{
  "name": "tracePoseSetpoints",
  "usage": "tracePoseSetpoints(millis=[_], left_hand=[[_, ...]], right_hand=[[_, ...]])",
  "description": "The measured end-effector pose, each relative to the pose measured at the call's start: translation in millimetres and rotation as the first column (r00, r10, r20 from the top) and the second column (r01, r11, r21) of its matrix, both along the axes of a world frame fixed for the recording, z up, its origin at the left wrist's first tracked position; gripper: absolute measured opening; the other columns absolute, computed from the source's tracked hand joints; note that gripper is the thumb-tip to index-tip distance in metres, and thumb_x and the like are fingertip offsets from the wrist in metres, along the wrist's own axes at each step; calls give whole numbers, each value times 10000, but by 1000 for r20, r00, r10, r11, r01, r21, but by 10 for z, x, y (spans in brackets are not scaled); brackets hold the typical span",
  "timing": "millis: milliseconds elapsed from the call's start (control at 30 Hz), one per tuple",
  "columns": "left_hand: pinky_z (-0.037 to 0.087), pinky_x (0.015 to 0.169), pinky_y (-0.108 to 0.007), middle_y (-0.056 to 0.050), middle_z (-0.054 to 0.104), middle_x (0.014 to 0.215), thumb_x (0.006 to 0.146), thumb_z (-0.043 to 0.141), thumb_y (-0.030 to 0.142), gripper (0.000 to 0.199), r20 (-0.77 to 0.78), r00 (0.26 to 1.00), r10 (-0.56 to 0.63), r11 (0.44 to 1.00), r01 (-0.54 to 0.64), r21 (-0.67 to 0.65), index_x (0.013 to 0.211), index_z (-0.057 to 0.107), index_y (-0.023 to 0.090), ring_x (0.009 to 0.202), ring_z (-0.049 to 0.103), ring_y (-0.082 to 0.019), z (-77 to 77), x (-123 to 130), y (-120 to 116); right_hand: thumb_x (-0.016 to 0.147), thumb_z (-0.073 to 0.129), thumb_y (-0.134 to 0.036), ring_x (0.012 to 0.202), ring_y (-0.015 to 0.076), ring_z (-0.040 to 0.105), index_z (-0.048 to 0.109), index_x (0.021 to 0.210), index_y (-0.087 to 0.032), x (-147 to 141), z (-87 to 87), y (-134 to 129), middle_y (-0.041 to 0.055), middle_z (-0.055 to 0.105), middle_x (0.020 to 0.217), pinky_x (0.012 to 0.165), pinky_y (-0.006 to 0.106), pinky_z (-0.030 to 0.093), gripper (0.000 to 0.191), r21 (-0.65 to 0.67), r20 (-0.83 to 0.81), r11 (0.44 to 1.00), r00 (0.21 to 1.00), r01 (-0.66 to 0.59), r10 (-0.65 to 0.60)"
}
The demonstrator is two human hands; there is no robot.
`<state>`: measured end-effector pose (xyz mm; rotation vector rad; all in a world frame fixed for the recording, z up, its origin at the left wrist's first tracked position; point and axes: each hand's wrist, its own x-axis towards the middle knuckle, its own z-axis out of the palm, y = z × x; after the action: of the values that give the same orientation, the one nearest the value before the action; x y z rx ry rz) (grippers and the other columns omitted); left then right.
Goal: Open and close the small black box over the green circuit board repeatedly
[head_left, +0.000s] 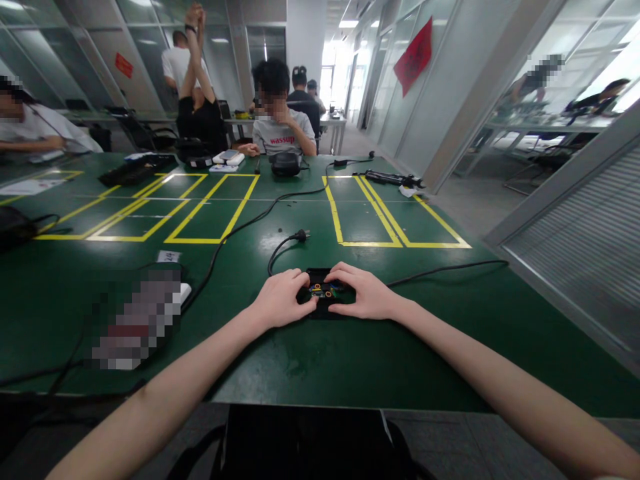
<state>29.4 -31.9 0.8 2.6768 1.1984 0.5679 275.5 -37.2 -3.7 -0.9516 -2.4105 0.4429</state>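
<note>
On the green table (270, 353) in front of me lies an opened black plastic casing (323, 313). A small circuit board (323, 291) with yellow ring-shaped coils shows in its middle. My left hand (283, 300) is curled round the board's left end, thumb at the near side and fingers at the far side. From the right, my right hand (370, 293) grips the other end the same way. Both hands hide the ends of the board. A black cord with a plug (301, 235) lies just beyond my left hand, and another black cord (450, 268) runs off to the right.
A blurred-out object (140, 320) lies left of my left forearm. A long black cable (260, 215) crosses the table. Yellow tape rectangles (345, 243) mark the surface. A folded black tripod-like stand (390, 178) lies far right. A person (285, 137) sits opposite, near a black pouch (285, 164).
</note>
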Motion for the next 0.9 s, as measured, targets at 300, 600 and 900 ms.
tracePoseSetpoints(millis=[300, 600, 900], left_hand=[[501, 688, -282, -14, 675, 851, 894, 585, 242, 76, 197, 980, -31, 991, 56, -125, 848, 634, 206, 774, 652, -173, -33, -126, 122], [511, 701, -280, -27, 691, 886, 927, 596, 235, 118, 263, 964, -46, 996, 66, -67, 921, 708, 197, 791, 670, -166, 22, -143, 91], [466, 640, -230, -29, 672, 798, 920, 596, 226, 145, 352, 911, -216, 960, 265, -95, 875, 713, 155, 671, 605, -123, 98, -184, 10]], right_hand=[[889, 683, -319, 711, 141, 584, 568, 1070, -235, 47, -1, 11, 62, 609, 1108, 657, 292, 502, 230, 16, -35, 997, 996, 79, -78], [929, 601, -297, 640, 154, 563, 590, 837, -217, 199, 38, 79, 5, 613, 729, 608, 272, 422, 122, 9, 0, 996, 996, 89, -89], [909, 615, -306, 544, 114, 463, 599, 772, -196, 200, 176, -90, -18, 547, 642, 514, 238, 374, 176, -152, -134, 988, 991, -39, 18]])
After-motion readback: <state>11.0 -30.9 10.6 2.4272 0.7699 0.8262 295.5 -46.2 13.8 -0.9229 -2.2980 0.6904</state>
